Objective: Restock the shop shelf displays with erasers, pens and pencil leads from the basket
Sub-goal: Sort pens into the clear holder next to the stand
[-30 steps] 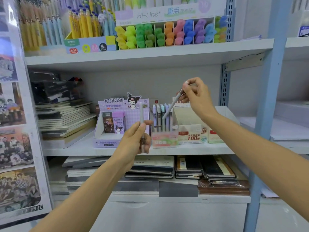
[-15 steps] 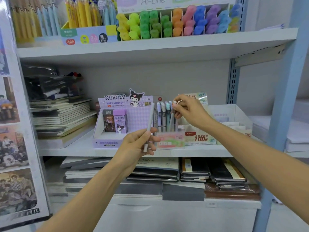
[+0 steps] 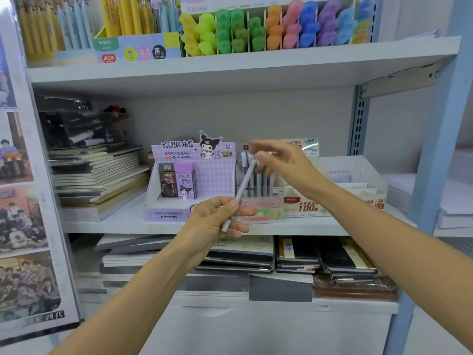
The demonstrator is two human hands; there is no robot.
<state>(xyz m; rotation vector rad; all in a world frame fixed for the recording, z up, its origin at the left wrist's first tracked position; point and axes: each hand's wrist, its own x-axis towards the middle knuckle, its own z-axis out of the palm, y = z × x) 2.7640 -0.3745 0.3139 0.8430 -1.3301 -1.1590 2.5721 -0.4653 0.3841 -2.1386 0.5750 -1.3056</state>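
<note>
My left hand (image 3: 217, 221) grips the lower part of a pale grey pen (image 3: 244, 185) that slants up to the right in front of the middle shelf. My right hand (image 3: 284, 163) is blurred, and its fingertips are at the pen's top end with nothing else in it. Behind both hands stands a clear pink pen display box (image 3: 266, 210) with several pens upright in it. To its left is the purple Kuromi lead display (image 3: 217, 175) with two lead packs (image 3: 179, 184). A white lead carton (image 3: 304, 204) sits to the right. No basket is in view.
The top shelf (image 3: 256, 67) carries coloured highlighters (image 3: 276, 26) and yellow and blue pens (image 3: 128, 19). A notebook stack (image 3: 97, 175) lies left of the displays, and more notebooks (image 3: 297, 254) lie on the lower shelf. A blue upright post (image 3: 437, 149) stands at the right, a poster panel (image 3: 23, 226) at the left.
My right hand set its pen into the pink display box, let go, and moved left to the top of the pen in my left hand. That pen tilted to the right.
</note>
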